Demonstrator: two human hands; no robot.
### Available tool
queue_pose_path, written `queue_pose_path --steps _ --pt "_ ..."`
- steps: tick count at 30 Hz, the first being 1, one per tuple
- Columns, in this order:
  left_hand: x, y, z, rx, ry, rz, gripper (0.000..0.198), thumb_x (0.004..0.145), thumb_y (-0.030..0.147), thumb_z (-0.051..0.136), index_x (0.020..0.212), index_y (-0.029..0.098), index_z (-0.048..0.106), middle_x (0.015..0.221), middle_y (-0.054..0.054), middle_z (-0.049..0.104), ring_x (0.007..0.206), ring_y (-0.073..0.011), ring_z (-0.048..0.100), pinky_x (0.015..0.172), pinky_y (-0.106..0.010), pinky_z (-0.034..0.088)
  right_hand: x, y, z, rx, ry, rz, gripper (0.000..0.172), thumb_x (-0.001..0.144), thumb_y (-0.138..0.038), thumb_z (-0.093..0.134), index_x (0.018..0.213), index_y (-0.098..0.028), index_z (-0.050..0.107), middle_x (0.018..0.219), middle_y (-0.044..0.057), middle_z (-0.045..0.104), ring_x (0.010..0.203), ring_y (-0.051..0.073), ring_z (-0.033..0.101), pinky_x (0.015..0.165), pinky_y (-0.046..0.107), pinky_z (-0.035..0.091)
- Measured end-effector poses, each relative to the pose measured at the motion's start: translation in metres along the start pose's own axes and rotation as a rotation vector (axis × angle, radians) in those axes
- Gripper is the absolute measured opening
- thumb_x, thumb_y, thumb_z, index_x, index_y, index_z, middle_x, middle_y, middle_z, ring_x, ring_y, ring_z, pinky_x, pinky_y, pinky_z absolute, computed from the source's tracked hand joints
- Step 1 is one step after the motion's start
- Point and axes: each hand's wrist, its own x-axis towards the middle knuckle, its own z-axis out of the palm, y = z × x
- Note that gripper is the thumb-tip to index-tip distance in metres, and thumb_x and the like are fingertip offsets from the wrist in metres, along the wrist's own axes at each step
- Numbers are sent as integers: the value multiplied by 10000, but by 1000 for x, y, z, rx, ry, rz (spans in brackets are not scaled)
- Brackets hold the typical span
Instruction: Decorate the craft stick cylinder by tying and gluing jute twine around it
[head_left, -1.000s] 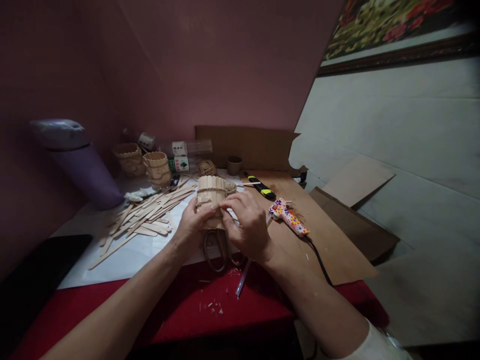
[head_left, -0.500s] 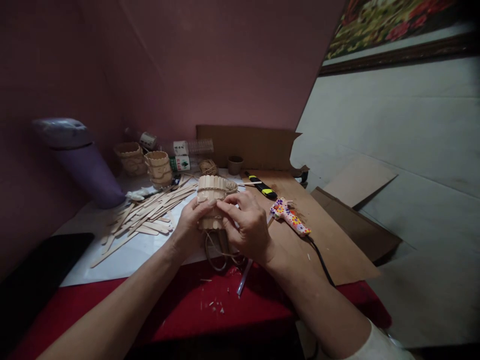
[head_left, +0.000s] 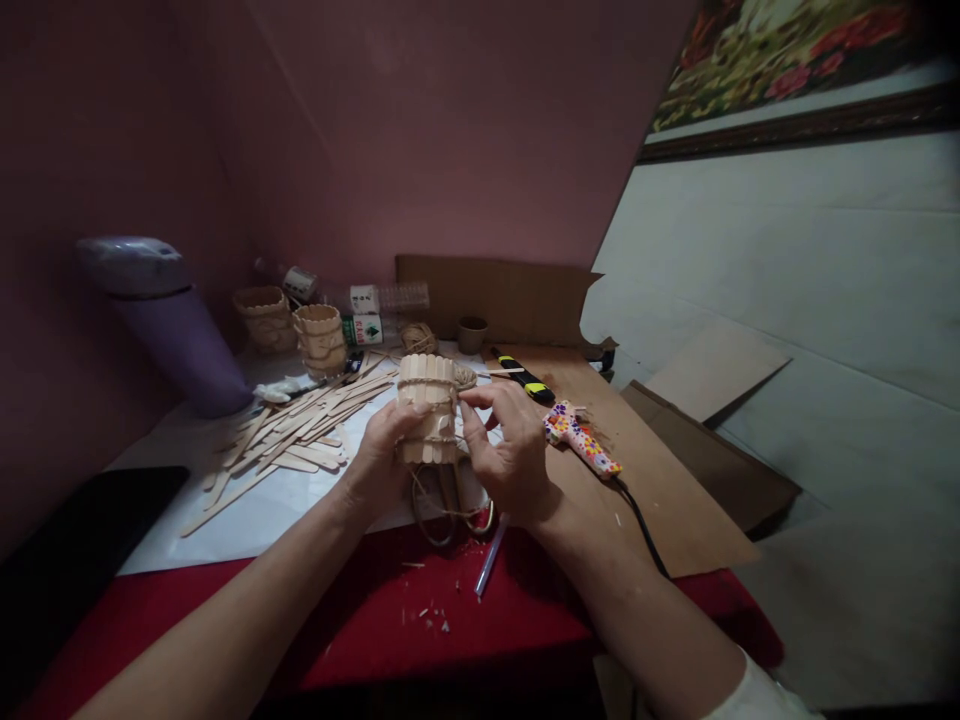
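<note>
A small cup made of craft sticks (head_left: 426,425) is upright in front of me, with bands of twine (head_left: 426,384) around it. My left hand (head_left: 386,440) grips its left side, thumb on the front wall. At the right side of the cup, my right hand (head_left: 502,440) pinches with thumb and forefinger, apparently on a strand of twine; the fingertips hide most of it. Below the cup lie scissors (head_left: 433,530), partly covered, with loose twine over their handles. A clear glue stick (head_left: 491,558) lies close to my right wrist.
Loose craft sticks (head_left: 300,440) are piled at left on white paper. Behind stand two finished stick cups (head_left: 320,340), plastic bottles (head_left: 390,297), a twine ball (head_left: 418,338) and a small pot (head_left: 472,333). On cardboard at right lie a box cutter (head_left: 525,378) and a corded glue gun (head_left: 581,440).
My right hand has shifted rightward from the cup's front to its right side, its fingers still pinched. The cup has turned slightly in my left hand, and more of the scissors shows.
</note>
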Motion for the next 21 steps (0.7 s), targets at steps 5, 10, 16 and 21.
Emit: queue_pose_path --steps 5,10,16,21 --pt "0 1 0 -36 -12 -43 362 613 301 777 905 121 663 734 -31 671 593 -147 597 536 -251 487 1 3 -1 26 -22 -9 109 912 -163 531 934 -198 632 898 64 676 868 214 600 753 365 512" --pt "-1 1 2 -38 -15 -36 377 612 297 767 932 127 660 771 -48 698 628 -173 624 562 -270 504 -2 3 -1 -31 -83 -65 246 876 -131 507 1038 -209 675 938 73 663 918 239 589 812 411 519" --pt "-2 1 2 -52 -27 -41 348 619 288 753 913 126 663 750 -54 699 610 -184 622 557 -289 503 -2 4 -1 -61 -86 -83 289 881 -122 512 1083 -237 685 938 65 646 925 232 587 812 405 525" --pt "-1 1 1 -35 1 -36 350 598 288 764 889 130 651 732 -46 689 595 -184 618 559 -286 487 -3 5 0 -71 -109 -120 261 899 -133 529 1058 -238 707 920 62 627 911 220 561 775 383 512"
